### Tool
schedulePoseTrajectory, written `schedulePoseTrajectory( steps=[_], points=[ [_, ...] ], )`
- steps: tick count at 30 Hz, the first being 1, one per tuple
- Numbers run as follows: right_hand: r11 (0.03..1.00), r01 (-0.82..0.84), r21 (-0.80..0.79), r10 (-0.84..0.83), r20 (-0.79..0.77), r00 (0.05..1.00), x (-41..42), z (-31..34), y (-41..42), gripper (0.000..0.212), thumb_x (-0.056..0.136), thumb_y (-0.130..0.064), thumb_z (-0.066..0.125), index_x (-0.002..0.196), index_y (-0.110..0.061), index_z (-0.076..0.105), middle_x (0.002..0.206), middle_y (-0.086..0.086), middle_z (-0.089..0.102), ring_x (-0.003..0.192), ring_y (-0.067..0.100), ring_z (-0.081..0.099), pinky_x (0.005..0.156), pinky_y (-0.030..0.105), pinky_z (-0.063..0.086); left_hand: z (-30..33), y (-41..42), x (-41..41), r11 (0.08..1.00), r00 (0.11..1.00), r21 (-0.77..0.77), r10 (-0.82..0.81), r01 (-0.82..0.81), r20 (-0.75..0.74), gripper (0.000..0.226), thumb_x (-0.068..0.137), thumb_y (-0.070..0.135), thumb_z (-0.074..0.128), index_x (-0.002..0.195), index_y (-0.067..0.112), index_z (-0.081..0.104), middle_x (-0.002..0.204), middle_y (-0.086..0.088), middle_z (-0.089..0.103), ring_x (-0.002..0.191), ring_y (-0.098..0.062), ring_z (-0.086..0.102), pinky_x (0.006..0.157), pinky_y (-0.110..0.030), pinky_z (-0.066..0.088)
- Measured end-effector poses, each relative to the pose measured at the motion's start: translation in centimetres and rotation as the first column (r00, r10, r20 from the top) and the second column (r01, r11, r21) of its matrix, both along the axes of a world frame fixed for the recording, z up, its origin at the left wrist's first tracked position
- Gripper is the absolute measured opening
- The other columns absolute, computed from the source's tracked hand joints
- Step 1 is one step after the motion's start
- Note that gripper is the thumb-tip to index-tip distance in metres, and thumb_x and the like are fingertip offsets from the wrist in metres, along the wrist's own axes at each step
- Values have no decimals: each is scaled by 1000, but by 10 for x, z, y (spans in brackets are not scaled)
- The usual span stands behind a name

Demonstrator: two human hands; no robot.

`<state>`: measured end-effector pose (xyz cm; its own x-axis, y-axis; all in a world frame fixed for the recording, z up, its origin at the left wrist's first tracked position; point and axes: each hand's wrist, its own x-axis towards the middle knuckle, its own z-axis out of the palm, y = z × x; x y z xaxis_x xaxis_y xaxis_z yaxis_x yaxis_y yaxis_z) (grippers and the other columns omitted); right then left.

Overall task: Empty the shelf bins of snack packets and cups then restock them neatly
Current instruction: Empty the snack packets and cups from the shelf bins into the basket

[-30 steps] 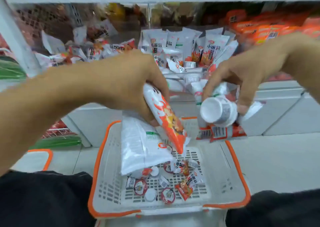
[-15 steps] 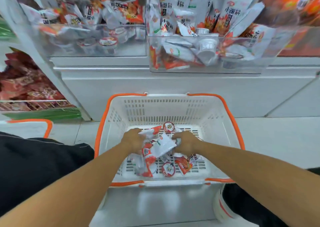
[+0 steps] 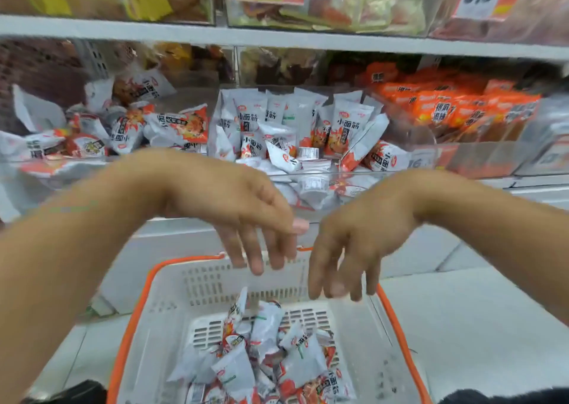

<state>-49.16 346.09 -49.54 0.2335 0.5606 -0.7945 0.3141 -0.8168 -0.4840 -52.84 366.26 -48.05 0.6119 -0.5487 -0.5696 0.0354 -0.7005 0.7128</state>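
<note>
Shop shelf [image 3: 277, 39] behind: packets [image 3: 295, 129] fill the middle bin [image 3: 363, 176]. Left hand [image 3: 234, 206] and right hand [image 3: 360, 234] hang slack, empty, over the basket [image 3: 397, 320]; best scoop handfuls, cups included.

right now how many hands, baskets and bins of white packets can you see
hands: 2 (left hand, right hand, both holding nothing)
basket: 1
bins of white packets: 2 (left bin, middle bin)
total: 5
</note>
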Motion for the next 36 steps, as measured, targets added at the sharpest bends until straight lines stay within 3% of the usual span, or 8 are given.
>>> schedulePoseTrajectory(
  steps=[4, 6, 10, 15, 21, 26, 28, 36],
  points=[
    [836, 287, 468, -480, 368, 796, 42, 76, -33, 21, 90, -25, 69, 107, -13, 72, 100, 16, 72, 89, 33, 72, 70, 38, 61, 68, -11, 37, 975, 782, -109, 219, -192, 584, 35, 83, 48, 67, 96, 16, 74, 90, -4, 74, 75, -14, 70, 62, -27, 60],
    [821, 344, 455, -556, 504, 661, 76, 75, -37, 32, 87, -34, 74, 115, -19, 68, 108, 12, 71, 93, 33, 72, 72, 44, 62, 69, -21, 67, 963, 680, 77, 124, -258, 722, 37, 85, 53, 68, 111, 26, 69, 106, 6, 68, 75, -10, 66, 62, -27, 58],
    [894, 446, -46, -364, 504, 783, 116, 39, -27, 79, 85, -45, 75, 151, -38, 32, 153, 4, 41, 119, 37, 58, 70, 53, 60, 30, -34, 123, 826, 910, 547, -112, -138, 399, 87, 76, 57, 77, 149, 42, 31, 157, 6, 29, 130, -25, 50, 100, -47, 50],
    [921, 389, -9, -379, 203, 903, 132, 11, -19, 90, 84, -25, 79, 151, -49, 25, 160, 6, 27, 119, 41, 57, 81, 62, 57, -23, -37, 149, 563, 837, 826, -466, 30, 288, 116, 74, 36, 85, 156, 38, 3, 153, -2, 30, 118, -26, 53, 77, -31, 56],
    [969, 235, 80, -248, 377, 893, 149, -21, -7, 113, 63, -25, 94, 147, -56, 24, 154, -6, 33, 122, 27, 58, 84, 47, 60, -22, -15, 173, 680, 737, 732, -473, -44, 483, 94, 72, 23, 86, 150, 34, 35, 143, -2, 49, 121, -23, 52, 92, -26, 43],
    [972, 206, 113, -229, 664, 712, 144, -14, 4, 66, 82, -27, 77, 140, -34, 48, 132, -3, 50, 91, 19, 64, 58, 32, 60, -9, -8, 176, 739, 676, 655, -404, -155, 616, 69, 74, 22, 84, 136, 29, 56, 128, -2, 61, 110, -24, 56, 86, -32, 49],
    [983, 168, 73, -164, 760, 629, 143, -12, 2, 61, 84, -31, 74, 140, -29, 51, 138, -4, 49, 112, 22, 56, 83, 35, 56, 0, -9, 171, 749, 652, 629, -373, -209, 661, 63, 74, 22, 85, 132, 27, 61, 124, -2, 63, 110, -25, 58, 89, -33, 50],
    [725, 431, 537, -668, 397, 629, 132, 27, -26, 23, 85, -11, 72, 107, -13, 70, 95, 14, 66, 82, 24, 66, 64, 53, 61, 58, 2, 133, 896, 497, 326, -143, -303, 856, 31, 68, 19, 88, 96, 27, 79, 91, 2, 75, 86, -16, 66, 76, -35, 55]
  ],
)
